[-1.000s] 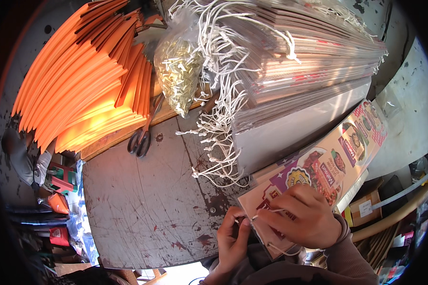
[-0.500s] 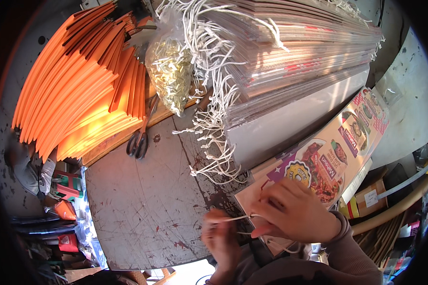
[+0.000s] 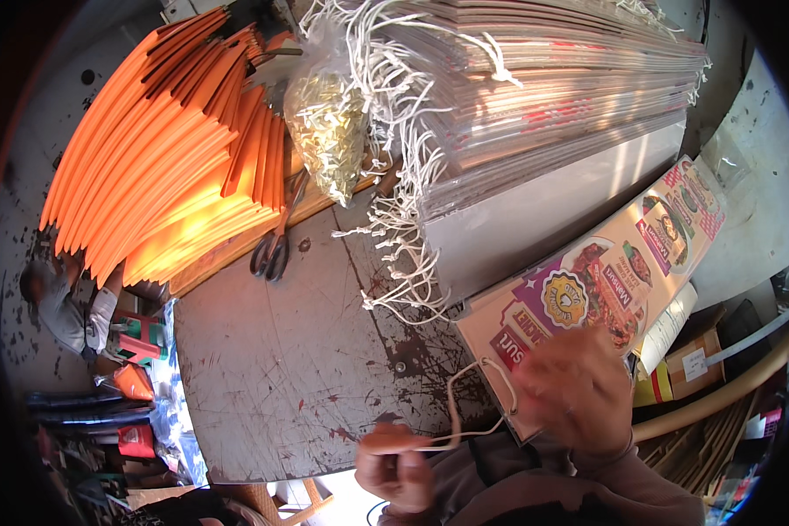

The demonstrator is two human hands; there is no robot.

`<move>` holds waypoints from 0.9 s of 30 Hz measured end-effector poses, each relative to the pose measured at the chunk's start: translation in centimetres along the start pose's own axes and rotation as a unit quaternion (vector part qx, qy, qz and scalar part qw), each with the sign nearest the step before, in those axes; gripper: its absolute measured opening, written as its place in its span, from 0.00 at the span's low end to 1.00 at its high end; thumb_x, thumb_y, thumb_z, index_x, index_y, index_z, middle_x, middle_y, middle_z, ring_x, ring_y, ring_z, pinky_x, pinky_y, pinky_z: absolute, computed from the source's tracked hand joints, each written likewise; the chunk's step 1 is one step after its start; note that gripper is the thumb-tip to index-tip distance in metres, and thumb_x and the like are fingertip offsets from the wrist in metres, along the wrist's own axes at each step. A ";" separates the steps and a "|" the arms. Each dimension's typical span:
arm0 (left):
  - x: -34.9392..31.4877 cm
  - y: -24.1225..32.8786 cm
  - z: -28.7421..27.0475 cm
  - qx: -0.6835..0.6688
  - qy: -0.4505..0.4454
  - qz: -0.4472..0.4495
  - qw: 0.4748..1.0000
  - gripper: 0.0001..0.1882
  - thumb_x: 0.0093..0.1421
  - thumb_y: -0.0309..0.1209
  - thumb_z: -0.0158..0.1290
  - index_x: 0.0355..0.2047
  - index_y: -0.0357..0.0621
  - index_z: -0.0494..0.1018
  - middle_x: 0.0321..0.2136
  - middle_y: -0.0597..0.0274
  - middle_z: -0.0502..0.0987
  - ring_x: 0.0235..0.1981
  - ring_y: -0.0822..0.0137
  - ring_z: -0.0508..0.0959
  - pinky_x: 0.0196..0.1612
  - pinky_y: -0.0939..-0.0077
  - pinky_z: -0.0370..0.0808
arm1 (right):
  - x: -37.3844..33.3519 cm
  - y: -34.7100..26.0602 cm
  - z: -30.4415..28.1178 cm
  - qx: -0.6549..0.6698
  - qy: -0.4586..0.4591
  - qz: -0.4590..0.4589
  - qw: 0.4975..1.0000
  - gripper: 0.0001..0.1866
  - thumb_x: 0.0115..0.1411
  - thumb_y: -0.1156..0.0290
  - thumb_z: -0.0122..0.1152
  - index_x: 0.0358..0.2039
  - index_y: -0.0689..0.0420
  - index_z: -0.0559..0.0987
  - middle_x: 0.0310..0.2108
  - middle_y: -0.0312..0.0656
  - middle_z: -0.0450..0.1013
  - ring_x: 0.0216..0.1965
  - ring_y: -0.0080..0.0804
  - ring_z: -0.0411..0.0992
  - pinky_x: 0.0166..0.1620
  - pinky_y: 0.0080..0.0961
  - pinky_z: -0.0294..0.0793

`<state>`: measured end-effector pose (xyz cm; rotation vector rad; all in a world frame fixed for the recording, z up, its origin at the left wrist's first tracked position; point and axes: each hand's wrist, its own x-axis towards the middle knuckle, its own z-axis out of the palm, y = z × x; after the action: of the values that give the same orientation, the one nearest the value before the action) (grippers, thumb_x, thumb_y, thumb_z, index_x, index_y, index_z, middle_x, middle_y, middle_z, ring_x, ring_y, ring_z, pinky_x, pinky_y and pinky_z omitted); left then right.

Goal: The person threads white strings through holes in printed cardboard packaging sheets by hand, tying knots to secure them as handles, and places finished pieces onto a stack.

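Observation:
At the lower middle, my left hand (image 3: 394, 465) pinches the end of a white cord (image 3: 453, 412). The cord loops through two holes along the short left edge of a plastic-covered printed panel (image 3: 618, 289) with food pictures. That panel lies slanted at the table's right front, its near corner by my lap. Over its lower part is my right hand (image 3: 583, 394), smeared by motion with its fingers unclear. Behind the panel stands a thick stack of similar panels (image 3: 570, 96), with knotted white cords (image 3: 412, 184) hanging from their left ends.
A fanned stack of orange folded sheets (image 3: 149, 149) stands at the far left. Between the stacks are a clear bag of small pale yellow pieces (image 3: 326, 131) and black-handled scissors (image 3: 270, 256). The scratched table (image 3: 280, 368) ends near my lap; a cardboard box (image 3: 697, 359) is at right.
My left hand has moved down and slightly left, drawing the cord out longer. My right hand has shifted right, off the cord at the panel's edge. The whole view has moved a little.

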<state>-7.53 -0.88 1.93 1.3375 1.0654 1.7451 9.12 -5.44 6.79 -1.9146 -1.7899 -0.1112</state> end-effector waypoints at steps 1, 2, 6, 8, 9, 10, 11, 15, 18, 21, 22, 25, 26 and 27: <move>-0.1 0.7 -0.1 -0.045 -0.087 0.000 0.995 0.11 0.54 0.36 0.48 0.23 0.39 0.67 0.13 0.66 0.63 0.13 0.79 0.60 0.16 0.84 0.55 | 0.1 -0.6 -0.4 0.011 0.000 0.001 1.000 0.19 0.45 0.56 0.58 0.37 0.51 0.75 0.39 0.37 0.66 0.37 0.35 0.65 0.41 0.33 0.61; -0.2 1.2 -0.2 -0.089 -0.174 0.000 0.981 0.05 0.51 0.27 0.51 0.23 0.36 0.70 0.14 0.64 0.69 0.13 0.77 0.62 0.17 0.84 0.57 | 0.3 -1.3 -0.7 0.021 -0.001 0.001 1.000 0.19 0.45 0.56 0.58 0.37 0.51 0.75 0.39 0.37 0.66 0.37 0.34 0.65 0.40 0.33 0.61; 0.0 1.2 -1.3 -0.076 -0.290 0.009 0.954 0.08 0.48 0.22 0.53 0.29 0.33 0.69 0.15 0.62 0.69 0.14 0.77 0.63 0.18 0.84 0.58 | 0.3 -2.8 -0.4 0.062 0.000 0.011 0.998 0.19 0.45 0.58 0.59 0.37 0.52 0.75 0.38 0.37 0.66 0.36 0.34 0.65 0.40 0.32 0.62; -0.1 1.4 -1.2 -0.064 -0.317 0.006 0.946 0.10 0.48 0.23 0.53 0.31 0.33 0.69 0.16 0.62 0.69 0.15 0.76 0.63 0.19 0.84 0.59 | -0.2 -2.8 0.3 0.085 -0.003 0.010 0.996 0.18 0.45 0.58 0.59 0.37 0.52 0.75 0.38 0.37 0.66 0.36 0.34 0.65 0.39 0.32 0.62; -0.4 1.4 -0.5 -0.206 -0.276 -0.063 0.937 0.18 0.46 0.25 0.55 0.37 0.33 0.64 0.21 0.57 0.69 0.18 0.75 0.64 0.23 0.83 0.60 | -0.4 -2.7 0.6 0.095 -0.005 0.010 0.995 0.18 0.45 0.59 0.59 0.37 0.52 0.75 0.38 0.37 0.66 0.36 0.34 0.65 0.39 0.31 0.62; -0.8 1.5 -0.1 -0.342 -0.225 -0.129 0.903 0.27 0.44 0.27 0.57 0.44 0.34 0.60 0.27 0.53 0.70 0.22 0.73 0.64 0.27 0.82 0.62 | -0.6 -2.8 0.7 0.107 -0.007 0.008 0.994 0.18 0.45 0.59 0.59 0.37 0.52 0.75 0.38 0.37 0.66 0.36 0.34 0.65 0.39 0.31 0.62; -1.2 1.4 -0.1 -0.410 -0.211 -0.188 0.867 0.40 0.41 0.40 0.59 0.51 0.39 0.51 0.38 0.46 0.64 0.31 0.69 0.62 0.35 0.78 0.62 | -0.8 -2.8 0.7 0.118 -0.009 0.006 0.993 0.18 0.45 0.59 0.59 0.37 0.52 0.75 0.37 0.37 0.66 0.36 0.34 0.66 0.39 0.31 0.62; -1.5 1.7 0.0 -0.519 -0.248 -0.227 0.786 0.42 0.43 0.56 0.52 0.54 0.52 0.50 0.44 0.42 0.58 0.38 0.64 0.58 0.42 0.72 0.60 | -1.3 -2.9 1.0 0.155 -0.015 0.011 0.988 0.17 0.45 0.61 0.59 0.36 0.53 0.75 0.37 0.37 0.67 0.35 0.33 0.66 0.38 0.30 0.63; -2.4 1.1 0.3 -0.529 -0.265 -0.199 0.781 0.44 0.45 0.59 0.51 0.56 0.58 0.45 0.46 0.39 0.56 0.41 0.60 0.58 0.47 0.67 0.58 | -1.5 -3.7 1.9 0.178 -0.019 0.024 0.984 0.17 0.45 0.62 0.60 0.36 0.53 0.75 0.36 0.37 0.67 0.34 0.33 0.66 0.37 0.30 0.63; -2.5 1.5 -0.1 -0.513 -0.301 -0.206 0.777 0.45 0.46 0.64 0.47 0.57 0.62 0.40 0.49 0.36 0.53 0.45 0.57 0.57 0.51 0.62 0.55 | -1.6 -4.1 2.1 0.204 -0.024 0.032 0.978 0.16 0.45 0.63 0.60 0.36 0.53 0.75 0.36 0.37 0.67 0.34 0.33 0.66 0.37 0.29 0.63; -2.4 1.4 -0.2 -0.513 -0.300 -0.207 0.777 0.45 0.46 0.64 0.47 0.57 0.62 0.40 0.49 0.36 0.53 0.45 0.57 0.57 0.51 0.62 0.55 | -1.7 -4.1 2.0 0.213 -0.026 0.034 0.976 0.16 0.45 0.63 0.60 0.36 0.53 0.75 0.36 0.37 0.67 0.33 0.33 0.66 0.37 0.29 0.63; -2.1 1.2 -0.3 -0.494 -0.334 -0.196 0.778 0.45 0.47 0.65 0.46 0.57 0.63 0.38 0.51 0.34 0.52 0.47 0.54 0.56 0.52 0.62 0.54 | -1.8 -3.9 1.8 0.238 -0.031 0.041 0.970 0.15 0.45 0.64 0.60 0.35 0.54 0.74 0.35 0.37 0.67 0.33 0.33 0.67 0.36 0.28 0.64; -2.1 1.3 -0.4 -0.494 -0.337 -0.190 0.779 0.45 0.48 0.64 0.46 0.57 0.64 0.37 0.51 0.34 0.51 0.48 0.54 0.57 0.52 0.62 0.54 | -1.7 -3.9 1.7 0.248 -0.033 0.042 0.967 0.15 0.45 0.64 0.60 0.35 0.54 0.74 0.35 0.37 0.67 0.33 0.33 0.67 0.36 0.28 0.64; -2.0 1.5 -0.4 -0.493 -0.338 -0.186 0.780 0.45 0.48 0.64 0.45 0.57 0.64 0.37 0.52 0.33 0.51 0.48 0.54 0.57 0.52 0.62 0.54 | -1.7 -3.9 1.6 0.258 -0.035 0.043 0.965 0.15 0.45 0.65 0.60 0.35 0.54 0.74 0.35 0.37 0.67 0.33 0.33 0.67 0.36 0.28 0.64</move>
<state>-7.54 -3.42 2.39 0.8260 -0.0671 1.0524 4.77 -6.29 5.90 -1.6248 -1.5761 0.4189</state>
